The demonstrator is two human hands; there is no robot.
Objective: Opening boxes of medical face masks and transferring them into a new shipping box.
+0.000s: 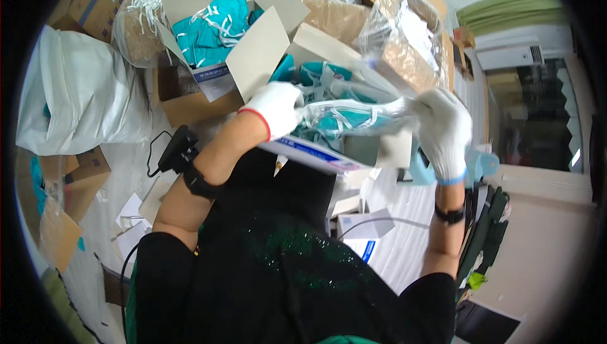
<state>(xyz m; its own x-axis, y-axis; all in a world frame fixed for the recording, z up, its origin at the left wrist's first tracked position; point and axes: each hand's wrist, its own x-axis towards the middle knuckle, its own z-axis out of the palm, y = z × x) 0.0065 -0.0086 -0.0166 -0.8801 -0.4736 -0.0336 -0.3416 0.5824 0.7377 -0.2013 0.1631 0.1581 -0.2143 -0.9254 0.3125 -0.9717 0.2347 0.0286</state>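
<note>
Centre frame, a clear bag (354,119) of teal masks stretches between both gloved hands, its long axis running left to right. Left hand (276,109) grips one end, right hand (444,130) clamps the other, equally close. Below it sits an open box (310,151); upper left, another box (215,24) of masks.

You hold a clear plastic pack of teal masks (354,118) over an open white-and-blue carton (316,153), with an open grey carton of teal masks (218,24) behind it bearing a white label (213,80).
</note>
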